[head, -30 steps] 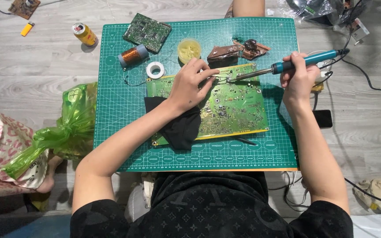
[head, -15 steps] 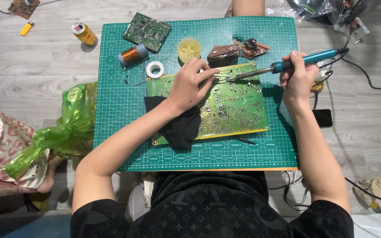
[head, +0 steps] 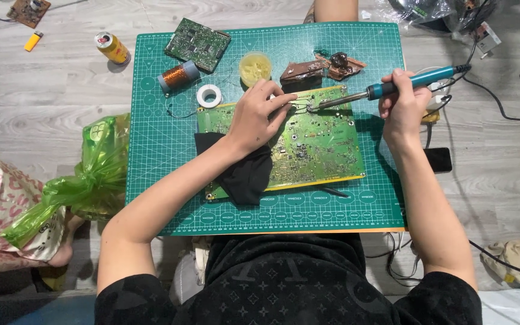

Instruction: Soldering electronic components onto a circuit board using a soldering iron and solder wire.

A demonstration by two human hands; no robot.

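A large green circuit board (head: 314, 144) lies on the green cutting mat (head: 170, 156). My right hand (head: 401, 102) grips a blue-handled soldering iron (head: 413, 80), whose metal tip touches the board's far edge. My left hand (head: 260, 114) rests on the board's far left part and pinches a thin solder wire (head: 299, 103) held toward the iron's tip. A black cloth (head: 245, 171) lies under my left wrist, over the board's left side.
On the mat's far side: a smaller circuit board (head: 198, 36), a copper wire coil (head: 177, 75), a white tape roll (head: 209, 95), a yellow flux tub (head: 255, 67), brown scraps (head: 317, 67). A can (head: 112, 48), a green plastic bag (head: 85, 180), a phone (head: 437, 159) and cables lie on the floor.
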